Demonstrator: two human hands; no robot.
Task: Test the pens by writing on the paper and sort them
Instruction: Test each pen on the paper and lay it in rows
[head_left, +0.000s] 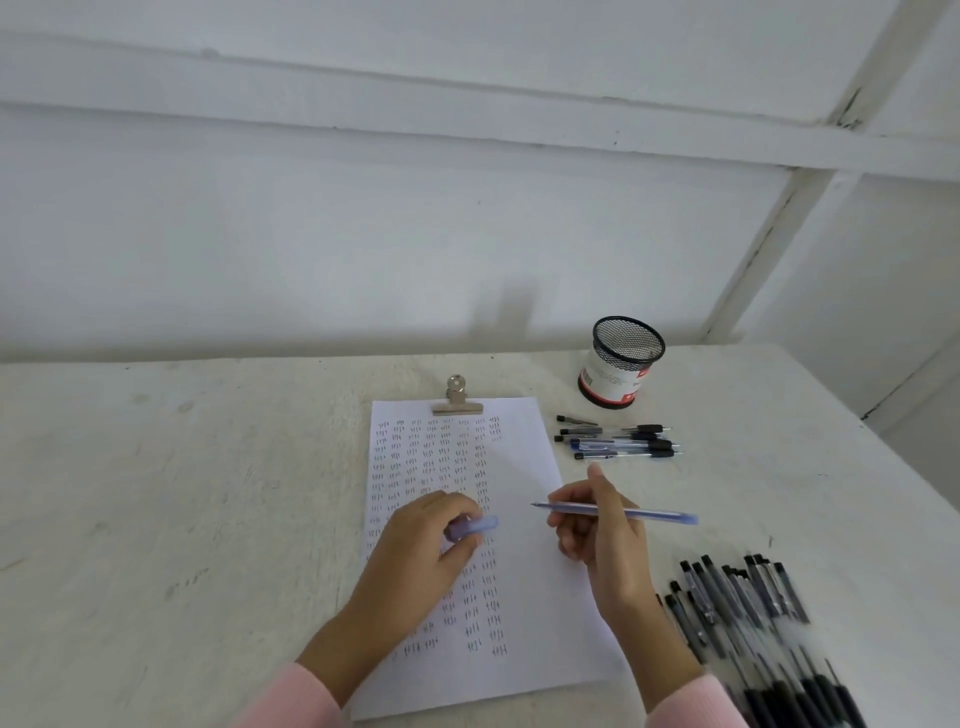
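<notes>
Worktop carries clipped paper, mostly filled w/ tally marks. The blank strip down its right side is prob. the best spot for 1 short test stroke: tip steeper, light pressure. Right hand grips pen near-flat, nib pointing left over paper, contact unclear. Left hand pinches cap over the marks.

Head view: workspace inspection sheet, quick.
Surface: scuffed white table.
Job's things: white paper sheet filled with tally marks, under silver metal clip; uncapped blue pen; blue pen cap; short row of pens right of paper; pile of black pens at right; upright black mesh cup.
Clutter: nothing seen.
Hands: left hand pinches the cap; right hand holds the blue pen, tip over paper.
Cables: nothing seen.
Surroundings: white panelled wall.
</notes>
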